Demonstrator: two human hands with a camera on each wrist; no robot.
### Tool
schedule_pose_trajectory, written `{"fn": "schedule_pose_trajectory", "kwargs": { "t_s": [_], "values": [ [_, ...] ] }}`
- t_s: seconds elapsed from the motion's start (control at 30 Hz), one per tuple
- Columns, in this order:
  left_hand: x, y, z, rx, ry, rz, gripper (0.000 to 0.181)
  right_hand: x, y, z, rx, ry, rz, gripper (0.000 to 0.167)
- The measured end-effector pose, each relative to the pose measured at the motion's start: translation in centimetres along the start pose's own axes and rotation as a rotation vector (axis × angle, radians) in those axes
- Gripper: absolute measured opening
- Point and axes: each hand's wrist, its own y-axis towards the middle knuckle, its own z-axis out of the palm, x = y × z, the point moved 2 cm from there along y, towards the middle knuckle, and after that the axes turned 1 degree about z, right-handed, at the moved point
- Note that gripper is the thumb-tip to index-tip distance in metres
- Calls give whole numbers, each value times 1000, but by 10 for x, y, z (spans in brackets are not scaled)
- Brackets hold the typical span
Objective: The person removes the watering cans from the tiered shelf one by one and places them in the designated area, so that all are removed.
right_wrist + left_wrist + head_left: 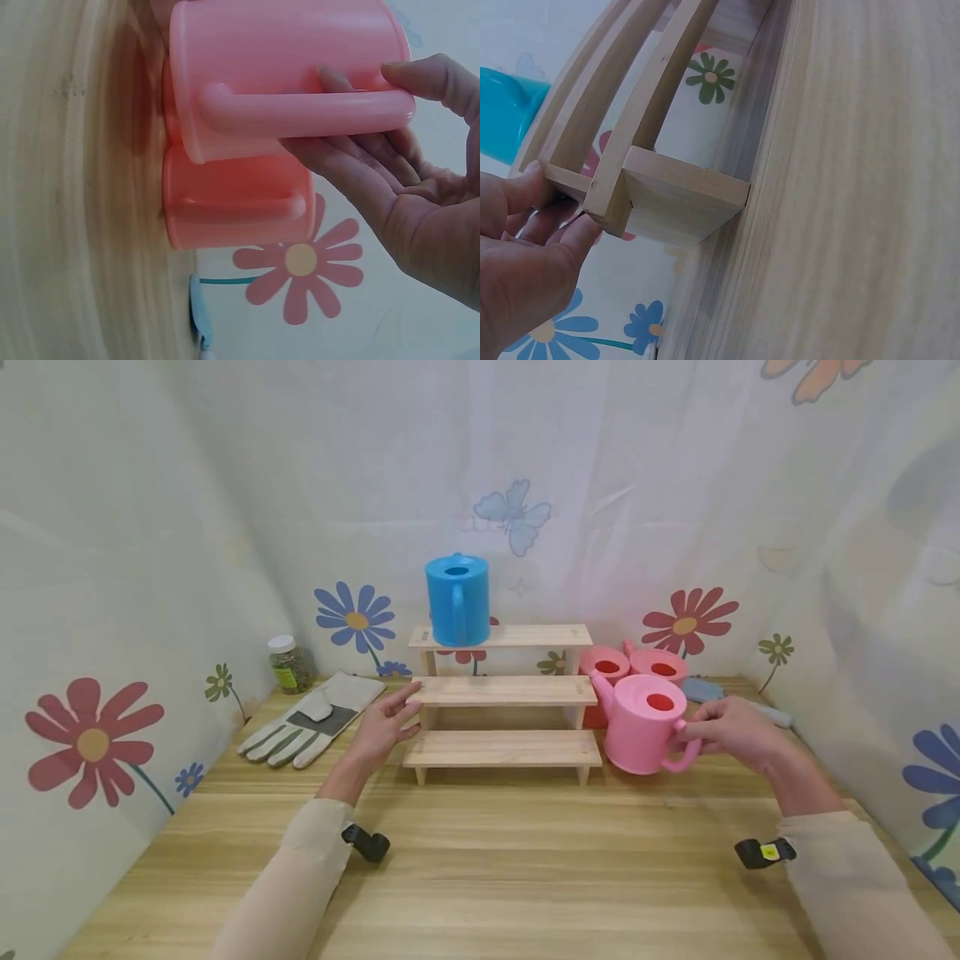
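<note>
A three-tier wooden stand (506,691) stands on the table. My left hand (378,727) grips its left end, the thumb and fingers at the ends of the two lower tiers (607,199). At the stand's right side my right hand (738,727) holds a pink watering can (637,739) by its handle (300,114), the spout pointing left toward the stand. Whether its base touches the table I cannot tell. A blue watering can (442,606) sits on the left of the top tier, handle facing me. Two more pink watering cans (603,658) stand behind the held one, partly hidden.
Left of the stand lies a pair of grey-white gloves (322,718), with a white-lidded jar (288,668) behind it. At the back right rests a blue-grey tool (703,690), partly hidden by my right hand. A flower-patterned curtain (360,485) closes off the back and sides.
</note>
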Motion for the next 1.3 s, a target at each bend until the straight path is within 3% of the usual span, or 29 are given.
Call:
{"fn": "schedule_pose_trajectory", "kwargs": {
  "t_s": [0.3, 0.53, 1.1, 1.3],
  "values": [
    [0, -1, -1, 7, 5, 15, 52, -9, 9, 8, 66, 55, 50, 23],
    [-2, -3, 2, 21, -10, 11, 51, -18, 11, 11, 150, 82, 45, 22],
    [-1, -3, 2, 12, 10, 19, 52, -9, 12, 20, 85, 79, 66, 41],
    [0, -1, 0, 12, 5, 15, 51, -8, 12, 20, 65, 74, 55, 40]
  ]
}}
